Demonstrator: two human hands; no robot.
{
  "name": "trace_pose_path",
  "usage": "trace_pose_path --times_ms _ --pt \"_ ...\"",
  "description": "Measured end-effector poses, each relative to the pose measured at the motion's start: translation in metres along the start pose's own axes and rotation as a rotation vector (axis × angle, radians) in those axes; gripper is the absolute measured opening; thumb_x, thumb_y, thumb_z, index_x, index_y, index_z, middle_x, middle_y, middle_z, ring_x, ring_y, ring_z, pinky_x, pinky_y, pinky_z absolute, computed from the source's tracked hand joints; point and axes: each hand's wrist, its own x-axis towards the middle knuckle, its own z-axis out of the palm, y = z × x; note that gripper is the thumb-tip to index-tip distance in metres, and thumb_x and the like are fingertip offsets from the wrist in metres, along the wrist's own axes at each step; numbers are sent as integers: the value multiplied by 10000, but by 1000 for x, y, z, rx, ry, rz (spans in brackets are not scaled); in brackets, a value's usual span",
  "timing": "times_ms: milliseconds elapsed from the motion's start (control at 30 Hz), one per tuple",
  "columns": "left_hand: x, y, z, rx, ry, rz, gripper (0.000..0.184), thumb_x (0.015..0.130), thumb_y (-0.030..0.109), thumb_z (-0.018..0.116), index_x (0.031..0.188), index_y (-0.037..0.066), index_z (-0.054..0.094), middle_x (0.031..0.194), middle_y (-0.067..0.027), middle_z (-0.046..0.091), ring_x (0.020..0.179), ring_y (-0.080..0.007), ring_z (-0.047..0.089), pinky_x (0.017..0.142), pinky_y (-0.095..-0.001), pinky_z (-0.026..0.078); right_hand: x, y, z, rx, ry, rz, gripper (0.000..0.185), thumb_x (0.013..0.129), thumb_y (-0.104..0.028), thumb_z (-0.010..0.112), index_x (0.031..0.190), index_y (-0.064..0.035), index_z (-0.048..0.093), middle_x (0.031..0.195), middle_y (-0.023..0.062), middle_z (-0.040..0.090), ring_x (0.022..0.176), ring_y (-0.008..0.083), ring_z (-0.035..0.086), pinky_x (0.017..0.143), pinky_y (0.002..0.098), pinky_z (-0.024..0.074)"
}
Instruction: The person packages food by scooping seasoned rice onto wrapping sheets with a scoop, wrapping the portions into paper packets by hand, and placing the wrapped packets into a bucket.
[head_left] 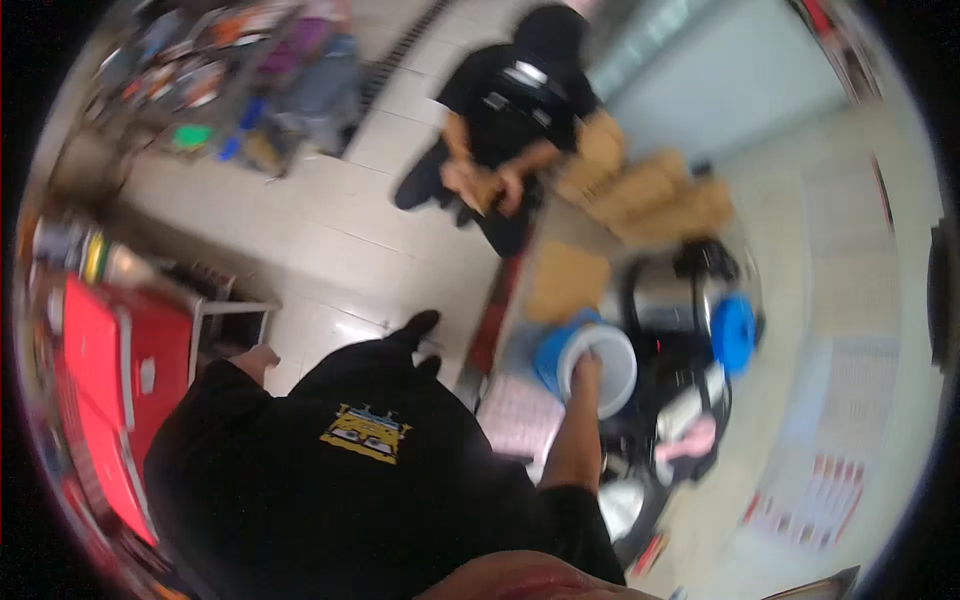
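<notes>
My right hand (588, 370) reaches down into a blue bucket (549, 358) with a white inside. Its fingers are hidden in the bucket, so what they hold cannot be made out. On the other side of my body, my left hand (259, 360) hangs beside a small white-framed stand (235, 308). Motion blur hides how its fingers are placed. Behind the bucket lies a tan cardboard piece (568, 282), and a pinkish-white cloth or sheet (520, 415) is in front of it.
A person in black (520, 110) crouches ahead, holding a brown item. Cardboard boxes (650, 195), a dark metal pot (668, 292) and a round blue object (733, 333) line the right side. Red cabinets (95, 350) stand at the left; a cluttered rack (200, 70) is farther back.
</notes>
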Motion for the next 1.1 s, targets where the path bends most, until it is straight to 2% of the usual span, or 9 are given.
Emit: trace_pose_path --times_ms 100,267,433,500,600,733,867,967,1100 --pt "-93 -56 53 -379 -51 -211 505 901 457 655 1180 41 721 1270 -204 673 1228 -383 611 1020 -455 491 -30 -33 10 -1056 185 -257 479 933 -150 595 1355 77 584 1200 269 689 1079 380 684 911 449 541" --pt "-117 -40 157 -805 -161 -201 511 888 486 655 1141 50 737 1224 -203 689 1177 -380 635 990 -459 506 -78 -123 72 -1271 616 -432 334 845 -231 699 930 91 718 928 306 722 872 479 709 790 551 558" --pt "-66 -32 147 -965 -256 -55 519 875 516 654 1101 59 754 1178 -202 705 1125 -377 659 960 -464 521 -85 -155 276 -825 -248 -633 264 899 -260 693 996 -18 738 805 196 698 685 336 656 690 437 521" --pt "-28 -51 114 -939 -242 11 523 870 528 654 1085 63 761 1160 -201 712 1105 -376 669 948 -466 527 -87 -110 366 -886 -662 -599 163 946 -206 642 971 -57 704 763 84 653 631 206 585 622 359 482" --pt "40 -86 34 -728 -155 116 530 863 545 654 1061 68 771 1132 -200 721 1074 -375 683 930 -469 536 -155 -69 478 -885 -947 265 226 1004 -262 594 984 -52 675 787 16 582 675 105 518 561 293 406" --pt "109 -112 -143 -512 230 280 540 852 569 654 1029 76 785 1096 -199 734 1033 -372 703 906 -472 548 -181 -58 598 -1230 -1128 132 236 994 -273 602 1082 -56 625 804 44 603 690 130 545 577 315 429" --pt "92 -133 -353 -1067 892 531 209 870 233 659 941 56 746 924 -219 730 881 -403 701 788 -487 553 -172 -68 697 -1352 -1129 50 301 984 -285 610 1180 -59 574 821 73 624 706 155 572 593 338 452" --pt "67 -184 -442 -1387 839 704 181 876 234 687 881 64 748 865 -214 729 832 -390 703 769 -481 554 -143 -67 767 -1414 -1108 61 370 976 -293 617 1254 -62 536 834 94 640 717 174 592 605 354 470" --pt "183 -245 -440 -866 830 628 475 903 476 648 753 35 742 740 -215 707 745 -393 693 737 -478 554 -94 -57 873 -1499 -1108 99 475 967 -305 625 1352 -65 486 852 123 662 732 199 619 621 376 493"
